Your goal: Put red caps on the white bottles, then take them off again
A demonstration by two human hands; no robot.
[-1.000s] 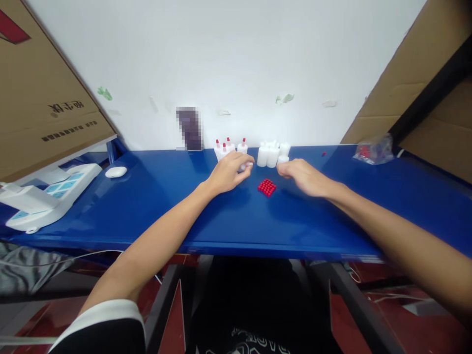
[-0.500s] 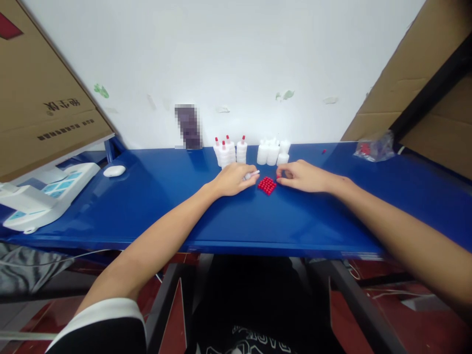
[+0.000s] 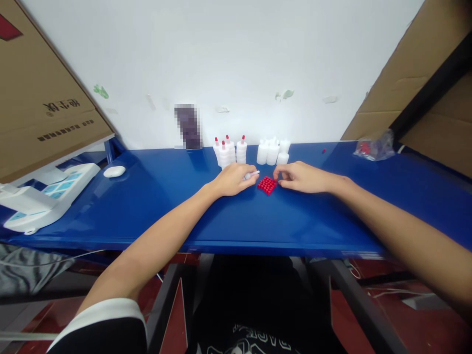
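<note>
My left hand (image 3: 236, 179) is closed around a white dropper nozzle (image 3: 253, 174), its narrow tip pointing right. Between my hands, small red caps (image 3: 266, 185) lie packed in a tight block on the blue table (image 3: 228, 221). My right hand (image 3: 298, 177) is at the block's right edge, index finger and thumb apart. One red cap (image 3: 275, 181) at that edge is close to its index fingertip; whether they touch is hard to tell. Behind my left hand stand several white bottles (image 3: 227, 153) with red-tipped nozzles. White bottles (image 3: 273, 153) without red tips stand behind my right hand.
A clear plastic bag (image 3: 375, 147) with red pieces lies at the far right, and a single red piece (image 3: 324, 151) lies nearer. At left are a white device (image 3: 62, 189) and a white oval object (image 3: 114, 171). A white wall (image 3: 236, 59) borders the table's back.
My right hand has shifted slightly left, and its finger and thumb have parted. The red cap that was at its fingertips now stands at the block's edge. My left hand has not moved.
</note>
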